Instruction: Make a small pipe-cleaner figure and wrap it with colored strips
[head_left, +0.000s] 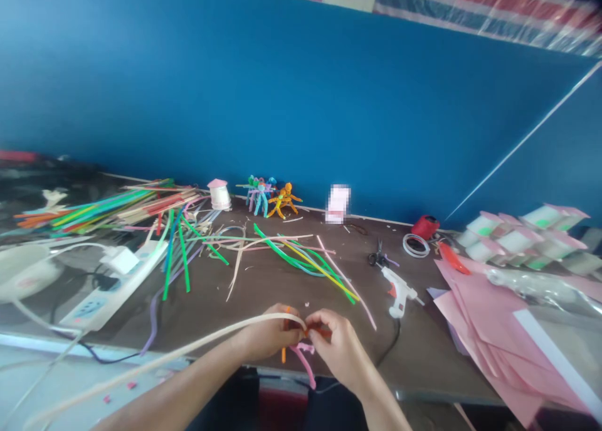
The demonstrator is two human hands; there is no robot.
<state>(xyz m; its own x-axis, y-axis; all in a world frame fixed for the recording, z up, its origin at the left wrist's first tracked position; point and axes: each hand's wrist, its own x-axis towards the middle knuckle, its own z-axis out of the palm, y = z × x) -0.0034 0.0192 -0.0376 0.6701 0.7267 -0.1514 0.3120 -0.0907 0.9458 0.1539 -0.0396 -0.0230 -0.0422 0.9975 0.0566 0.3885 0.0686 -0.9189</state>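
Observation:
My left hand (270, 334) and my right hand (339, 349) meet over the table's front edge, fingers closed in pinches on a small bundle of pipe cleaners. An orange pipe cleaner (283, 354) pokes out above and below my left fingers, and more orange shows at my right fingertips. From under the hands hangs a pink pipe cleaner (310, 374), bent and curled near its top. One long cream pipe cleaner (202, 340) reaches the fingertips, arching over my left hand and trailing to the lower left. The fingers hide how the pieces join.
Loose coloured pipe cleaners (305, 255) lie ahead, with a larger pile (113, 208) at left beside a power strip (101, 299). Small pipe-cleaner figures (285, 199) stand near the wall. At right are scissors (377, 255), a corded glue gun (397, 290) and pink sheets (498, 318).

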